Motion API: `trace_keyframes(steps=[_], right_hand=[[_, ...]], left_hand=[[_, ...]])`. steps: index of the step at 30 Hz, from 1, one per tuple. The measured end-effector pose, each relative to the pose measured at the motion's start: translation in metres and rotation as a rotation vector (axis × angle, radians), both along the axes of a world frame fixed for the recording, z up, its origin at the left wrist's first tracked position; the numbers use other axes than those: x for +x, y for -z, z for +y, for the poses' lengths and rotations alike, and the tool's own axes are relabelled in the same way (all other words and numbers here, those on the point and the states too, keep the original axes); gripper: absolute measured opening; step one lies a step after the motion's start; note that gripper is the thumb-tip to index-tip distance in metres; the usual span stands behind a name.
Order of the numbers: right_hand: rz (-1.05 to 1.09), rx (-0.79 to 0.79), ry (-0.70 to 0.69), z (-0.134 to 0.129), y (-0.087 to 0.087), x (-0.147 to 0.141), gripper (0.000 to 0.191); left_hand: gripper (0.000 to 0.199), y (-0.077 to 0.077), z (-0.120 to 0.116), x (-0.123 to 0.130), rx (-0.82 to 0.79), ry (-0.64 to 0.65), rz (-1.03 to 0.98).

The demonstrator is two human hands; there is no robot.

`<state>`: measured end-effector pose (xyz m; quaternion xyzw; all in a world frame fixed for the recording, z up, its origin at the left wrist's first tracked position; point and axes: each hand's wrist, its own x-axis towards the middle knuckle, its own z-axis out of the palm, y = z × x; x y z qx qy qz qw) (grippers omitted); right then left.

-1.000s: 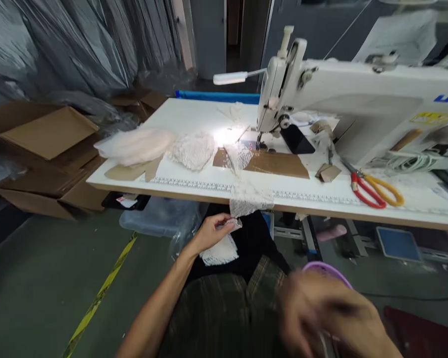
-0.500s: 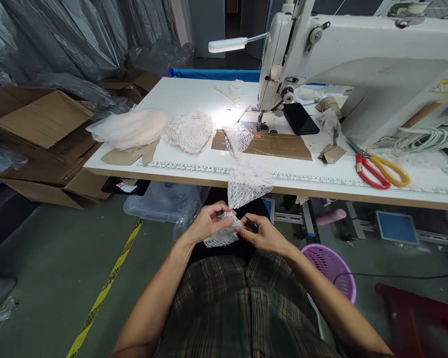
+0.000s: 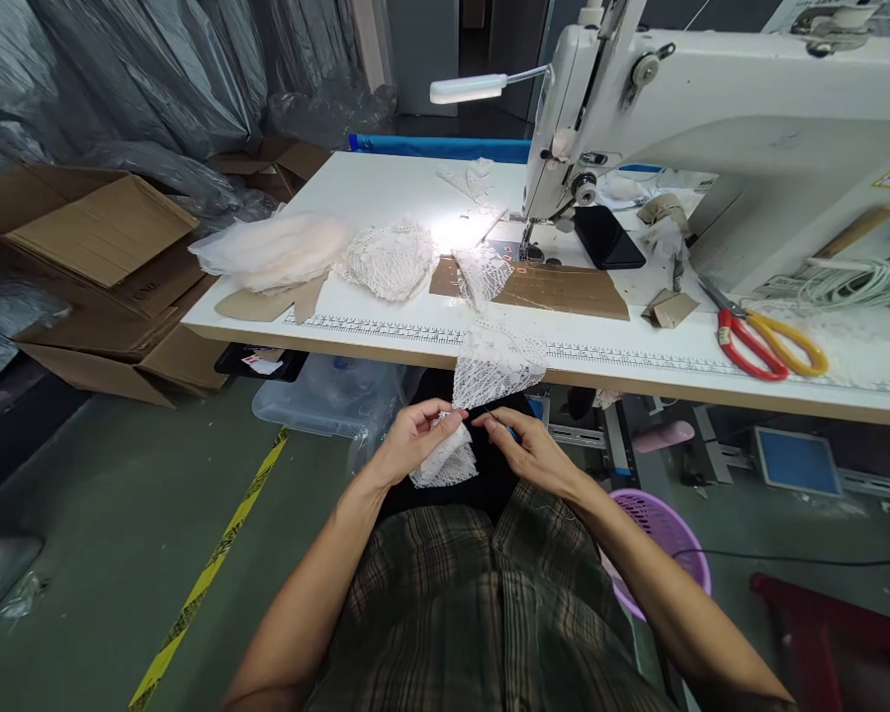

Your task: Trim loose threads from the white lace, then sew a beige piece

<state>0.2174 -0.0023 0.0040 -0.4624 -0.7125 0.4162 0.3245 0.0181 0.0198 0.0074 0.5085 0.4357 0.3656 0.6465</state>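
White lace pieces run in a chain from the sewing machine's needle area over the table edge. One lace piece [image 3: 498, 361] hangs over that edge, and a lower lace piece [image 3: 446, 460] lies above my lap. My left hand [image 3: 413, 440] pinches the top of the lower piece, just under the hanging one. Close to its right, my right hand [image 3: 523, 447] has thumb and index finger pressed together, with a small dark and blue tool partly hidden in the palm. Whether its fingertips also hold a thread is too small to tell.
The sewing machine [image 3: 712, 129] stands at the right of the white table [image 3: 386, 183]. On the table lie red-and-yellow scissors [image 3: 767, 341], a black phone [image 3: 608, 237], a lace pile [image 3: 390, 259] and pale fabric [image 3: 274, 247]. A purple basket [image 3: 664, 539] is below right.
My right hand has moved slightly away from the lace, and its fingertips have come up. The lower lace piece hangs more folded under my left hand. The whole view has shifted slightly.
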Motion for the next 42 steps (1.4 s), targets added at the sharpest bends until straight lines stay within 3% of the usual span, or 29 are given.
trace_keyframes(steps=[5,15,23,33,37,42], right_hand=[[-0.045,-0.035,-0.009,0.004,-0.002,-0.004,0.044],[-0.184,0.077,-0.086,0.025,-0.003,-0.018,0.054],[-0.192,0.098,-0.124,0.028,0.0,-0.016,0.049],[-0.187,0.119,-0.116,0.03,-0.004,-0.021,0.051],[-0.076,0.028,-0.059,0.028,0.001,-0.025,0.048],[0.155,-0.163,-0.128,0.009,0.019,-0.028,0.035]], left_hand=[[0.034,-0.004,-0.004,-0.003,0.008,0.025,0.052],[0.031,-0.007,-0.003,-0.005,0.103,-0.008,0.106],[0.027,-0.012,-0.004,-0.006,0.105,-0.057,0.057],[0.028,-0.008,-0.002,-0.01,0.134,-0.034,0.138],[0.024,-0.008,-0.004,-0.008,0.135,-0.064,0.106],[0.03,-0.005,-0.01,-0.01,0.074,-0.053,0.106]])
